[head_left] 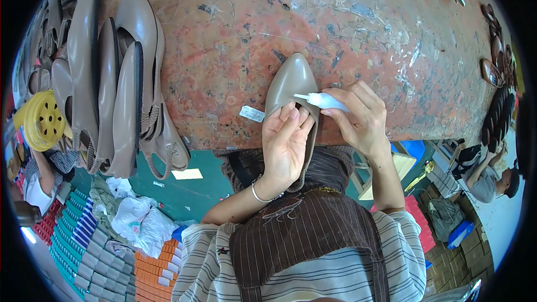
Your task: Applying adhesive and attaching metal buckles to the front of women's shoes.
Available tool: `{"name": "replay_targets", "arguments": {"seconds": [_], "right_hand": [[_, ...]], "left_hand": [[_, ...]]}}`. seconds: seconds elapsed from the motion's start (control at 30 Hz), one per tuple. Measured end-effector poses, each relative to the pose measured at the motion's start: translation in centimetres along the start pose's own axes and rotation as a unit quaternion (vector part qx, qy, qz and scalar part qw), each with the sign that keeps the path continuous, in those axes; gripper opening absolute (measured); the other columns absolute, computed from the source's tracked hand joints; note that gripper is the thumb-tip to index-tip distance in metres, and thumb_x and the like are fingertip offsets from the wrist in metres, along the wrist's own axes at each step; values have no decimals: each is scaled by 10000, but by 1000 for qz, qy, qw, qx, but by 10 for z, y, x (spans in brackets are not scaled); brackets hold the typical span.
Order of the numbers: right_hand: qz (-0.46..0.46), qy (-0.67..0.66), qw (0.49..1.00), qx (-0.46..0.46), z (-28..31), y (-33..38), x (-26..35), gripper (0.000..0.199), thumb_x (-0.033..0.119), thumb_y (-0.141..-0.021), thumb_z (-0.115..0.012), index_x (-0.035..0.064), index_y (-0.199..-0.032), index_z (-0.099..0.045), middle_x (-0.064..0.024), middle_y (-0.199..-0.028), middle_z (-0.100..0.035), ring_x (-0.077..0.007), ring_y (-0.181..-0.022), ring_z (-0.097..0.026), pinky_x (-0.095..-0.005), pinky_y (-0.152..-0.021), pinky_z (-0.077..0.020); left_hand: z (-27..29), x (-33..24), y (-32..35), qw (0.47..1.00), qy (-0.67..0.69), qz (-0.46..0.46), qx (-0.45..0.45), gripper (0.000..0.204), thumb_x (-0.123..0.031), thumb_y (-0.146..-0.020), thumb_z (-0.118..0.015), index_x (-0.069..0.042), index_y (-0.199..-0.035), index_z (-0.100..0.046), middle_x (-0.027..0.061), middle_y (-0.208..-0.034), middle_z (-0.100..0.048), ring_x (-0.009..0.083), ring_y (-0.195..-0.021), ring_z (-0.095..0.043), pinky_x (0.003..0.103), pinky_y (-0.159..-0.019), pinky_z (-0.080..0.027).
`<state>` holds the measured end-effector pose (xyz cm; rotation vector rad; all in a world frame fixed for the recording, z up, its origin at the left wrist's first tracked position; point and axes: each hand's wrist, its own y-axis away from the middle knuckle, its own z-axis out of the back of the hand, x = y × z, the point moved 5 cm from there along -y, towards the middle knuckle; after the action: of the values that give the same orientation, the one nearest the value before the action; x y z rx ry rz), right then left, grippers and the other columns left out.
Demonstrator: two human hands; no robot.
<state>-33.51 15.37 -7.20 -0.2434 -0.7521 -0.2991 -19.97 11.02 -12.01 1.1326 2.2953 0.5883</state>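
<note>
A taupe pointed flat shoe [291,81] lies on the worn reddish workbench [358,39], toe pointing away from me. My left hand [285,145] holds the shoe at its opening, fingers pressed against the inner edge. My right hand [361,117] grips a small white glue bottle [324,100], with the nozzle pointing left at the shoe's rim beside my left fingertips. A silver bangle sits on my left wrist.
A row of similar taupe slingback shoes [120,89] lies at the left of the bench, beside a yellow spool [42,120]. A small white tag [251,114] lies near the bench edge. Dark shoes [498,89] line the right rim. Another person [492,176] sits at lower right.
</note>
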Motion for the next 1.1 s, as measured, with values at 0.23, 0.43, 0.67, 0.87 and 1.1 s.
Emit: {"name": "replay_targets", "arguments": {"seconds": [0.23,0.43,0.67,0.87,1.1], "right_hand": [[20,28,999,8,1,-7,5,228,148,-706,-736,32,-884,-652,-66,-749,-602,-229,-640,-548,-325,-551,-462],[18,43,999,23,2,-10,8,214,148,-704,-736,32,-859,-646,-65,-744,-599,-230,-643,-552,-327,-545,-461],[17,39,999,31,1,-12,10,200,139,-708,-732,34,-851,-640,-66,-736,-592,-234,-639,-545,-330,-548,-457],[21,41,998,39,3,-13,12,197,129,-707,-729,35,-852,-635,-71,-725,-582,-241,-638,-536,-333,-554,-451],[22,37,998,42,1,-15,14,202,109,-682,-732,29,-838,-632,-69,-709,-571,-241,-628,-523,-331,-546,-446]], "left_hand": [[2,1,0,1000,0,1,-21,34,-34,-923,-517,-26,-890,-515,-1,-888,-501,132,-971,-511,368,-1001,-393],[5,3,1,999,0,8,-39,15,-35,-923,-517,-30,-913,-525,-3,-889,-510,124,-951,-517,363,-1000,-398],[11,4,0,1000,25,-10,14,87,-35,-932,-502,2,-999,-543,32,-978,-559,176,-1041,-539,394,-1009,-402],[17,7,0,999,40,-11,21,154,-35,-934,-498,20,-1074,-532,74,-1096,-577,215,-1090,-539,420,-1012,-405],[10,4,0,999,31,-13,17,71,-35,-935,-494,9,-983,-520,47,-1002,-553,202,-1073,-536,405,-1016,-399]]}}
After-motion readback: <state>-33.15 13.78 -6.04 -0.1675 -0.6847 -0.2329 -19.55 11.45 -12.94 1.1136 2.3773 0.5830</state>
